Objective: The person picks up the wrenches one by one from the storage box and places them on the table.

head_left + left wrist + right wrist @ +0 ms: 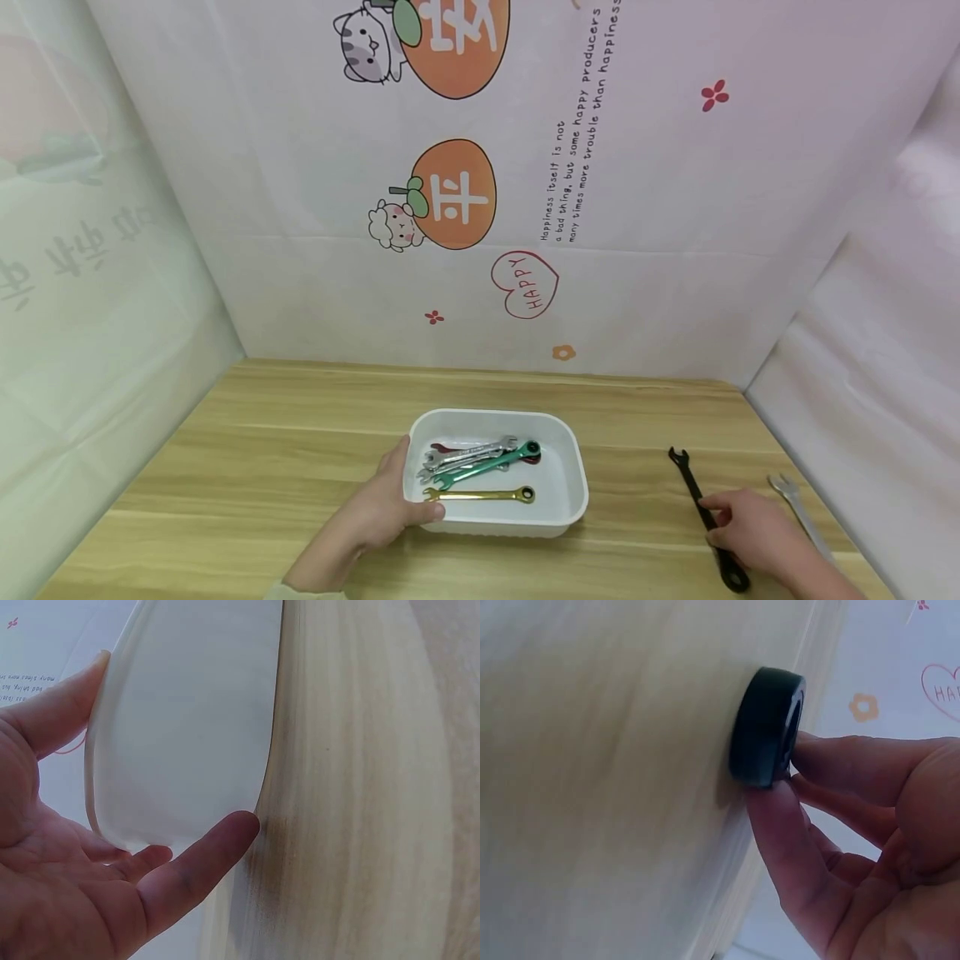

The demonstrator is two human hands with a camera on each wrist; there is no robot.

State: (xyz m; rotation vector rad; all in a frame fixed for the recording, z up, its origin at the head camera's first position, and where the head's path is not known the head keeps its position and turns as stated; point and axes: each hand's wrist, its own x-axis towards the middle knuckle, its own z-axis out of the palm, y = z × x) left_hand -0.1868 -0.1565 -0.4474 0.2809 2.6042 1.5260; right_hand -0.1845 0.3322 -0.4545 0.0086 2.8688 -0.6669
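Observation:
In the head view my left hand (382, 504) grips the left end of a white plastic bin (558, 492), its thumb over the front rim. The left wrist view shows the fingers spread around the bin's end wall (180, 727). Inside lie a gold ratchet wrench (480, 495), a green ratchet wrench (487, 464), several silver wrenches (468, 451) and a mostly covered red one. At the right, my right hand (753, 529) pinches a black combination wrench (690, 479) by its shaft between thumb and fingers. In the right wrist view its ring end (765, 727) points toward the camera.
Just right of the right hand, a silver wrench (798, 508) lies on the wooden table (262, 450), partly hidden by that hand. White printed cloth (637, 308) walls the table at the back and on both sides.

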